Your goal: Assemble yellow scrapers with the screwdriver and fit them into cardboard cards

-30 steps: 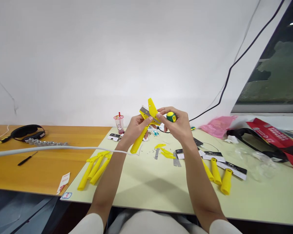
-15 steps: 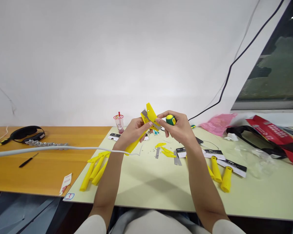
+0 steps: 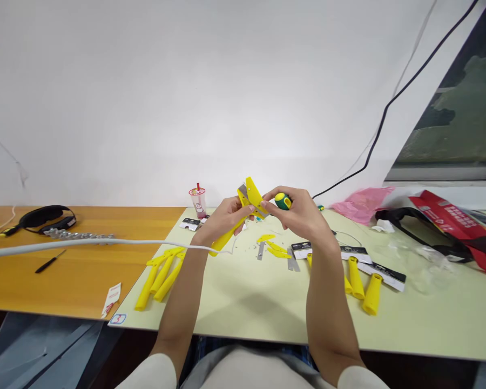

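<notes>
My left hand (image 3: 225,219) is closed around the head end of a yellow scraper (image 3: 225,239), whose handle slants down to the left. A grey metal blade (image 3: 243,190) lies on its head. Over the blade, a yellow cover plate (image 3: 252,193) is pinched between the thumb and fingers of my right hand (image 3: 303,212), tilted across it. Tucked in that same hand is a screwdriver (image 3: 283,201) with a green and yellow handle; its shaft is hidden. Below, loose yellow plates (image 3: 278,252) and grey blades (image 3: 293,262) lie on the pale table (image 3: 251,319).
Several yellow scraper handles (image 3: 160,276) lie at left; more yellow handles (image 3: 371,294) with black-and-white cards are at right. A drink cup (image 3: 198,201) stands behind. A white cable (image 3: 141,244) crosses in front of my left forearm. Pink plastic (image 3: 362,205) lies back right.
The yellow cover plate has tilted closer over the blade, covering more of it. Both hands keep their grips, and the view has shifted slightly.
</notes>
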Tool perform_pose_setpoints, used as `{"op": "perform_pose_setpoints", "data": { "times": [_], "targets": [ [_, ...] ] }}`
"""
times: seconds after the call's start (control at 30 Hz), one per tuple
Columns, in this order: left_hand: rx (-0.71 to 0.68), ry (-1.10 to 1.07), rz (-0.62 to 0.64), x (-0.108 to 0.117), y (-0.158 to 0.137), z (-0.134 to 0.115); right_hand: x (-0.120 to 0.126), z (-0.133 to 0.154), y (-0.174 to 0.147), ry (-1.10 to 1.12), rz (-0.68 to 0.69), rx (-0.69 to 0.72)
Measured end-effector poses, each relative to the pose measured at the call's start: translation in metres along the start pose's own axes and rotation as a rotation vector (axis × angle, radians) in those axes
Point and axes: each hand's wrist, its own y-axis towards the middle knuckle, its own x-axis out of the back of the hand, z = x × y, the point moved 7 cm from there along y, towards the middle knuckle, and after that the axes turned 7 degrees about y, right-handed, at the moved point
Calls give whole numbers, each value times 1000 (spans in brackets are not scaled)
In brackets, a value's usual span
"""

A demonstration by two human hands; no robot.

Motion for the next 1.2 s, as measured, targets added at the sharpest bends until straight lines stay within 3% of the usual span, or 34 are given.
{"op": "perform_pose_setpoints", "data": {
  "times": [0.17, 0.3, 0.43, 0.63, 0.9, 1.2],
  "targets": [
    [69, -19, -12, -11, -32, 8, -17, -2, -26, 40, 81, -4],
    [75, 86, 36, -21, -67, 8, -33, -12, -62, 185, 38, -49],
    [27, 86, 7, -22, -87, 7, -43, -8, -86, 198, 5, -29],
    [-58, 62, -107, -15, -100, 8, -54, 2, -90, 186, 0, -16],
    [-70, -39, -196, -20, -117, 11, -62, 8, -105, 146, -42, 99],
    [-75, -87, -156, -25, -116, 19, -62, 6, -108, 181, -24, 78]
  ]
}}
